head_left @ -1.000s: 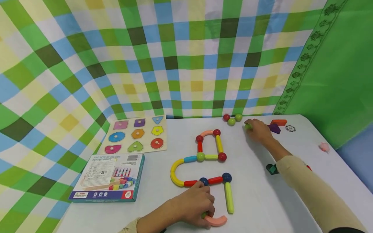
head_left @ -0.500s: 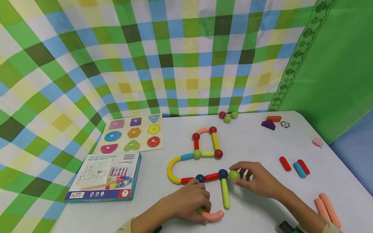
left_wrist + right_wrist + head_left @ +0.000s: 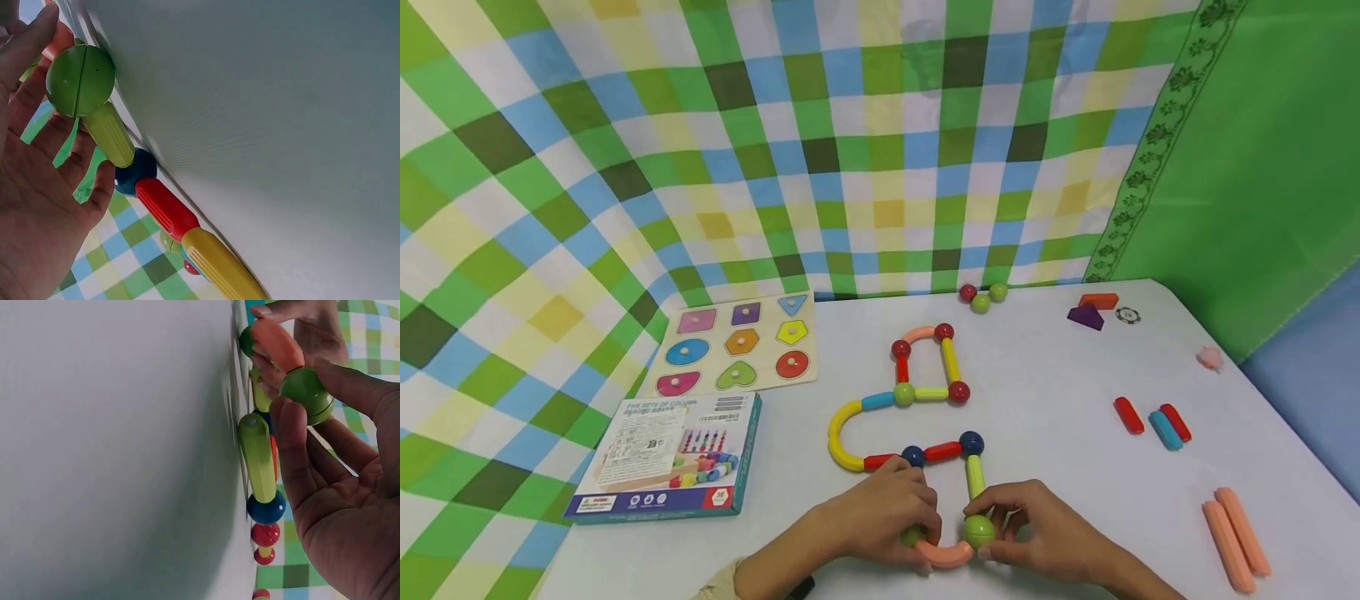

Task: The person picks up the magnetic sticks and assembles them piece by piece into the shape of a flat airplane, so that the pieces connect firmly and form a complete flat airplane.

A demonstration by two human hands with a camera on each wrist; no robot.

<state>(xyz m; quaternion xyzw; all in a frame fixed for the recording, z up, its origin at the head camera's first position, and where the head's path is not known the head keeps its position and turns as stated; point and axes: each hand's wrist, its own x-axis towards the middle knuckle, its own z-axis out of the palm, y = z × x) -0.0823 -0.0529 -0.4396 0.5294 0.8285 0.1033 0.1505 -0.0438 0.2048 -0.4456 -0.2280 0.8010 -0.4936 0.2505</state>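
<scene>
My right hand (image 3: 1048, 533) pinches a green ball (image 3: 978, 531) between thumb and fingers, at the end of a curved pink stick (image 3: 945, 556). In the right wrist view this ball (image 3: 307, 394) touches the curved stick (image 3: 278, 345). The left hand (image 3: 883, 512) holds a second green ball (image 3: 80, 81) at the stick's other end, mostly covered by fingers in the head view. A light green rod (image 3: 109, 134) runs from that ball to a dark blue ball (image 3: 913, 456). Another light green rod (image 3: 974, 475) reaches from a dark blue ball (image 3: 972, 442) toward the right hand.
Beyond the hands, joined sticks and balls include a yellow curve (image 3: 842, 437). A shape puzzle board (image 3: 767, 385) and a box (image 3: 662, 454) lie left. Loose red and blue sticks (image 3: 1165, 429) and pink sticks (image 3: 1236, 542) lie right. Loose balls (image 3: 981, 303) sit by the back cloth.
The right hand has come from the back right with the green ball, passed near the dark blue ball and brought it to the curved pink stick. The left hand has stayed nearly in place.
</scene>
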